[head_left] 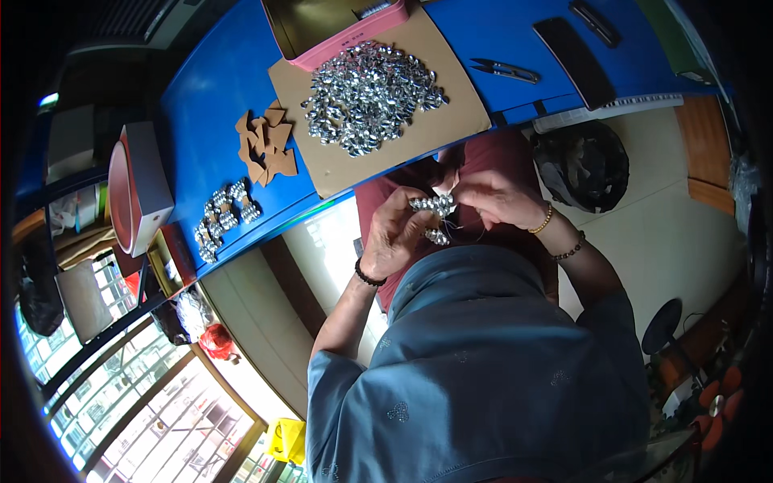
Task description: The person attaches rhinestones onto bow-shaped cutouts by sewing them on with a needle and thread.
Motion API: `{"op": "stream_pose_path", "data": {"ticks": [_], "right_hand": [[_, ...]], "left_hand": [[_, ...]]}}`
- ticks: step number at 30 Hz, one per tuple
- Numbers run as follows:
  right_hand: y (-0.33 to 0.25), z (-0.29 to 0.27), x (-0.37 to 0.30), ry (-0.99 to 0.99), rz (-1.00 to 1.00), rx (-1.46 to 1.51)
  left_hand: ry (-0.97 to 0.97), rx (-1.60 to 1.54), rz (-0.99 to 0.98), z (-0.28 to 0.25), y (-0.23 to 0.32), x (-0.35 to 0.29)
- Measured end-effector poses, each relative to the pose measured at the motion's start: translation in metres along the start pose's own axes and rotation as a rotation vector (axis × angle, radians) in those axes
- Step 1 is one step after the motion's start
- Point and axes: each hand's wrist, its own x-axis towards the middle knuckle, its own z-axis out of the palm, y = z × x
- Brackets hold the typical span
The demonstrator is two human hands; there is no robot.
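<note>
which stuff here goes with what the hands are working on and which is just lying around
In use: left hand and right hand holding a silver bead cluster; silver bead pile; finished bead clusters; brown card pieces.

Lying about: snips; phone; black bag; pink tray.

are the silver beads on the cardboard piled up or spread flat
Piled: the silver beads lie heaped over each other in one mound on the cardboard sheet.

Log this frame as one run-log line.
left hand: holds silver bead cluster | right hand: pinches same cluster | blue table: loose bead pile on cardboard sheet, finished clusters, snips
</note>
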Motion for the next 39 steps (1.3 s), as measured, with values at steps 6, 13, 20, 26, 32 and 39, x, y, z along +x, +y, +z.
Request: {"op": "stream_pose_path", "data": {"ticks": [6,13,20,26,32,39], "right_hand": [[0.019,0.007,0.004,-0.178,0.082,0.443],[0.032,-0.002,0.01,0.146,0.054,0.415],[0.017,0.005,0.005,0.285,-0.107,0.403],[0.037,-0.018,-0.005,-0.014,-0.301,1.059],[0.04,-0.068,-0.042,0.061,-0.515,1.122],[0.037,-0.086,-0.061,0.138,-0.545,0.964]], "left_hand": [[-0.077,0.184,0.052,0.002,-0.003,0.002],[-0.265,0.1,0.001,0.011,-0.005,-0.001],[-0.072,-0.639,-0.267,0.01,-0.009,0.003],[-0.035,-0.683,-0.266,0.014,-0.01,0.002],[0.092,-0.657,-0.14,-0.002,-0.017,0.001],[0.119,-0.67,-0.226,-0.005,-0.018,-0.001]]}}
